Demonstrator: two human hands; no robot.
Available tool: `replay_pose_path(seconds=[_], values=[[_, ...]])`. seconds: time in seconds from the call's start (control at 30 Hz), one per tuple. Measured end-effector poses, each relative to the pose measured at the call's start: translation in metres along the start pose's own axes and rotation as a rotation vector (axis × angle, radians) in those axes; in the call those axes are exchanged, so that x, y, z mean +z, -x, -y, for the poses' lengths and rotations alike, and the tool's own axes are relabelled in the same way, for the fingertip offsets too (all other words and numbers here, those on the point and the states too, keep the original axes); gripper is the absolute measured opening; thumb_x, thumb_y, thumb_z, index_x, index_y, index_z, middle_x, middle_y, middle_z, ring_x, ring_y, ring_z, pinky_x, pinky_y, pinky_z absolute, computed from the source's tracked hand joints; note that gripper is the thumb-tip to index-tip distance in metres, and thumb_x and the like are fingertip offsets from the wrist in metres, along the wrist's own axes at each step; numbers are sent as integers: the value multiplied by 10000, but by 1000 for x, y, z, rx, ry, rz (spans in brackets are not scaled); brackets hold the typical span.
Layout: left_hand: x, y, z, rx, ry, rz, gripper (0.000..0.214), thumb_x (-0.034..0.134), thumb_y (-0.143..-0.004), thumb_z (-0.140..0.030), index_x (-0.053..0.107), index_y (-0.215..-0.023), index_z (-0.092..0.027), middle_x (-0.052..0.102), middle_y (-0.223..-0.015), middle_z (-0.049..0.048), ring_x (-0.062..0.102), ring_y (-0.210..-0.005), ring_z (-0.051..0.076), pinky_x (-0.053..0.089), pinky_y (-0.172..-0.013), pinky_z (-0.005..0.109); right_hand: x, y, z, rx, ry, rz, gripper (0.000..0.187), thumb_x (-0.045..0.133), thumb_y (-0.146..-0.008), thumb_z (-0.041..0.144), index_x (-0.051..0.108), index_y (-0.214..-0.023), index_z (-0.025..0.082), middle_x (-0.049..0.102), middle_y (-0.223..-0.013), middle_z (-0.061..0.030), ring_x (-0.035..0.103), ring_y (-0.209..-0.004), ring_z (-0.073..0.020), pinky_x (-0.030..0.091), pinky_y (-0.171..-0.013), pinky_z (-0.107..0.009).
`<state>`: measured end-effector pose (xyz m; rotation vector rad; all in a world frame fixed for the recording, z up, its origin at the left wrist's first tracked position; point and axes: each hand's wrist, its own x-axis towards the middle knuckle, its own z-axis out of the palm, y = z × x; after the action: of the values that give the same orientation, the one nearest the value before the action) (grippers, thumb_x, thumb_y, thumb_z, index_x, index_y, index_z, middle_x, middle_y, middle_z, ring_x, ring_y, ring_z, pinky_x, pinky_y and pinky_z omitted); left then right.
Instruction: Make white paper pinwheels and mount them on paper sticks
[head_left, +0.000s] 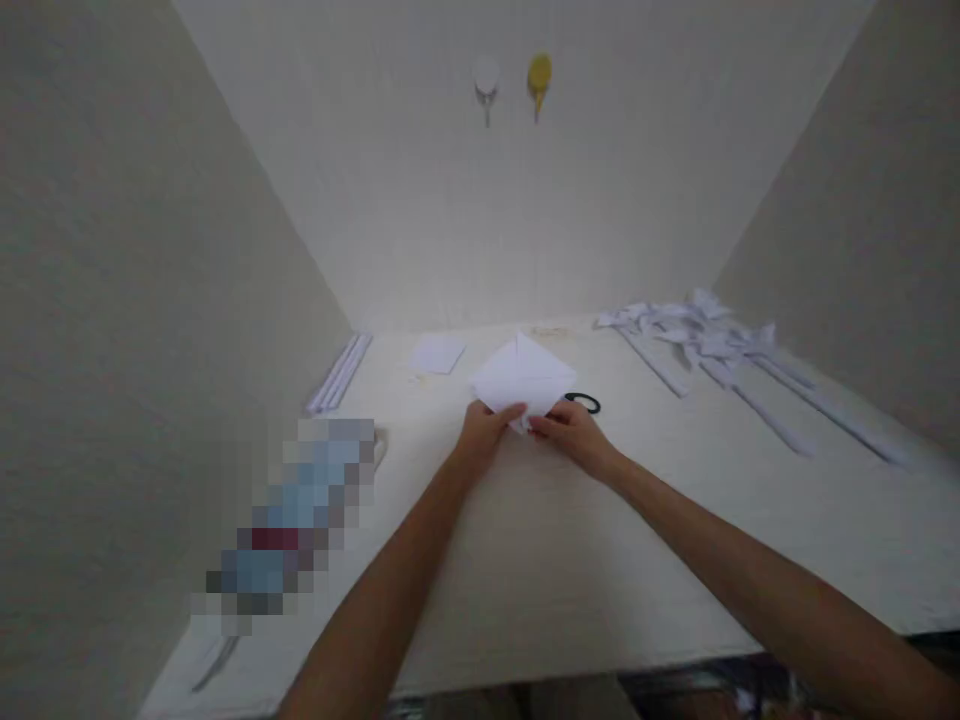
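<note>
A white sheet of paper (pixel 523 370), turned with one corner away from me, is held up over the middle of the table. Crease lines run across it. My left hand (pixel 481 428) grips its near left edge, thumb on top. At the near corner, the fingers of my right hand (pixel 574 432) pinch the paper, which looks bunched or folded there. Just behind my right hand lies a black loop (pixel 583 403), perhaps a scissors handle; the rest of it is hidden.
Rolled white paper sticks (pixel 341 373) lie at the left, with a stack of white paper (pixel 436 354) beside them. White paper shapes on sticks (pixel 709 340) spread over the right. A blurred-out object (pixel 300 510) rests front left. Two hooks (pixel 539 75) hang on the wall.
</note>
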<state>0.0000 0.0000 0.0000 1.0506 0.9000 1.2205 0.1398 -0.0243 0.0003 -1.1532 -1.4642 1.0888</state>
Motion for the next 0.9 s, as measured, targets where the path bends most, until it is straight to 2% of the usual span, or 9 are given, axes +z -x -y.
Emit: replay_pose_path(seconds=[0.23,0.5,0.9], values=[[1,1,0,-29,21,67,182,723,-527,-234,642,-622,-102,637,-583,29,554,-527,129,444,-584,279,1,1,-5,24,-27,77,269,595,-645,396,624,-557,143,591,-530,-22,495,-495,-104,360,-519,-242],[1,0,2,-23,74,24,341,748,-495,-208,665,-806,-96,679,-872,103,617,-776,192,454,-752,326,1,0,-10,-26,-62,107,160,668,-586,299,638,-630,148,619,-579,-6,515,-511,-109,369,-496,-237],[-5,-5,9,20,-13,18,404,755,-503,-243,659,-869,-98,670,-939,117,614,-839,212,444,-810,357,3,0,-12,-74,9,10,114,673,-555,259,618,-555,159,609,-573,-8,521,-503,-114,409,-489,-243]])
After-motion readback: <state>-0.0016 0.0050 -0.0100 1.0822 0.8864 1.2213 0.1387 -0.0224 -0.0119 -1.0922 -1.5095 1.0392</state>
